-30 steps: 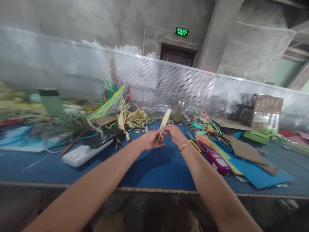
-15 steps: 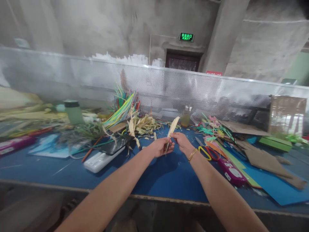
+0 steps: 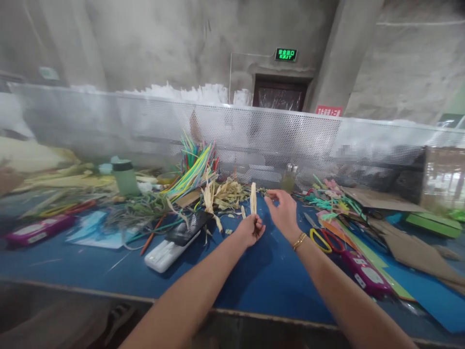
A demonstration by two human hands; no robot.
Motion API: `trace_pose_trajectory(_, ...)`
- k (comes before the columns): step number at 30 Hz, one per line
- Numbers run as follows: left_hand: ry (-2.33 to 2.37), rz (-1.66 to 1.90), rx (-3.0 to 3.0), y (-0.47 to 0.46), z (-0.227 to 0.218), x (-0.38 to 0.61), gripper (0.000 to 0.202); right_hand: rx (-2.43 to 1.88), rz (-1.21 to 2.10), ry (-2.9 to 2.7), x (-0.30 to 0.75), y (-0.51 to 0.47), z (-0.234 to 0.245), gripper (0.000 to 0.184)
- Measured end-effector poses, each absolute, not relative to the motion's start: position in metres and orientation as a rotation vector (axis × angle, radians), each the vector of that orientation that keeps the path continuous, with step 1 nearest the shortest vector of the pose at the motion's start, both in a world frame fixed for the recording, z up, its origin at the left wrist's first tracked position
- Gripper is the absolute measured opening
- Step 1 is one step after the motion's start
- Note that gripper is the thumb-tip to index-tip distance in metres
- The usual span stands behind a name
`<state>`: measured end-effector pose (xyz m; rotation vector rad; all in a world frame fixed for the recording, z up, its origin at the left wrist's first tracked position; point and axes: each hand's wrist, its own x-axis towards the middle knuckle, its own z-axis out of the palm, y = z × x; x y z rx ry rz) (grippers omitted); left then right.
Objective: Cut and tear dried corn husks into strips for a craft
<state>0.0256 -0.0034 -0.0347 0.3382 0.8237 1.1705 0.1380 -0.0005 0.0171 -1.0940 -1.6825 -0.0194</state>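
Note:
A pale, dried corn husk piece (image 3: 253, 198) stands upright out of my left hand (image 3: 250, 230), whose fingers are closed round its lower end. To the right, my right hand (image 3: 284, 211) is raised apart from the husk, thumb and fingers spread with nothing visible between them. Behind my left hand lies a heap of dry corn husks (image 3: 230, 195) on the blue tabletop (image 3: 271, 286). Scissors with yellow and red handles (image 3: 321, 241) rest to the right of my right wrist.
A black phone (image 3: 191, 229) lies on a white case (image 3: 170, 254) at left. Behind are colourful pipe cleaners (image 3: 198, 169), a green bottle (image 3: 125, 180) and a glass jar (image 3: 289, 180). A purple device (image 3: 366, 275) and cardboard (image 3: 410, 249) lie right. A perforated screen (image 3: 160, 121) bounds the back.
My right hand has let go of the husk and moved right, its fingers opening. My left hand keeps hold of the husk, which now points straighter up. The view has shifted slightly.

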Motion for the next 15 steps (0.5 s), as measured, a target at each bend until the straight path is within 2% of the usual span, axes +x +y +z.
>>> trace_pose_trajectory(6,0.840,1.231,0.221,-0.003,-0.041,0.031,0.020,-1.152,-0.274,-2.408,0.058,0.020,0.055,0.022)
trace_pose_trajectory(11,0.865,1.342,0.098,-0.005,-0.035,0.027,0.022,-1.519,-0.388,-2.713,0.021,0.074,0.049,0.021)
trace_pose_trajectory(15,0.880,1.436,-0.001,-0.003,-0.036,0.030,0.019,-1.584,-0.408,-2.734,0.007,0.104,0.034,0.023)
